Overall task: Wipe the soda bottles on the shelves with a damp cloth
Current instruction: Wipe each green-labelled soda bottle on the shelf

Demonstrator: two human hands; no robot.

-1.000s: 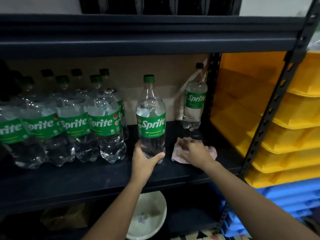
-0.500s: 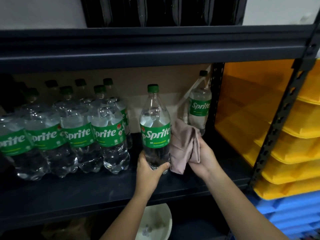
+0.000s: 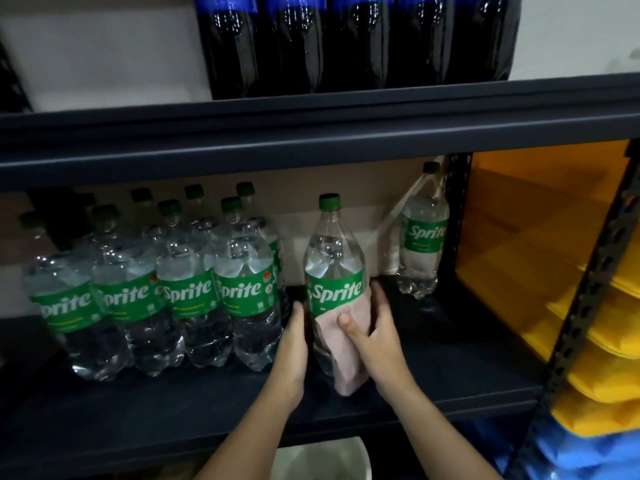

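On the middle shelf (image 3: 450, 386), at about nine o'clock from your hands, a cluster of Sprite bottles (image 3: 187, 289) stands packed together: four labels face you in the front row, and behind them you can count at least six more green caps, though the dim far-left corner hides whether there are others. None of the pictures tells you whether these are already wiped, so treat them as work that may remain.

Dead centre stands the bottle in hand (image 3: 334, 271), upright on the shelf and apart from the cluster. Your left hand (image 3: 294, 348) steadies its lower side; whether that grip is curled round it or only pressing flat cannot be told from this angle. Your right hand (image 3: 377, 341) has its grip closed, thumb and fingers pinching one pink cloth (image 3: 341, 344) against the bottle's lower half, just under the label. You appear to be mid-wipe on this one.

At two o'clock one more Sprite bottle (image 3: 422, 240) stands alone by the shelf post.

At twelve o'clock, on the upper shelf, five dark cola bottles (image 3: 346, 43) stand in a row, likely also awaiting the cloth.
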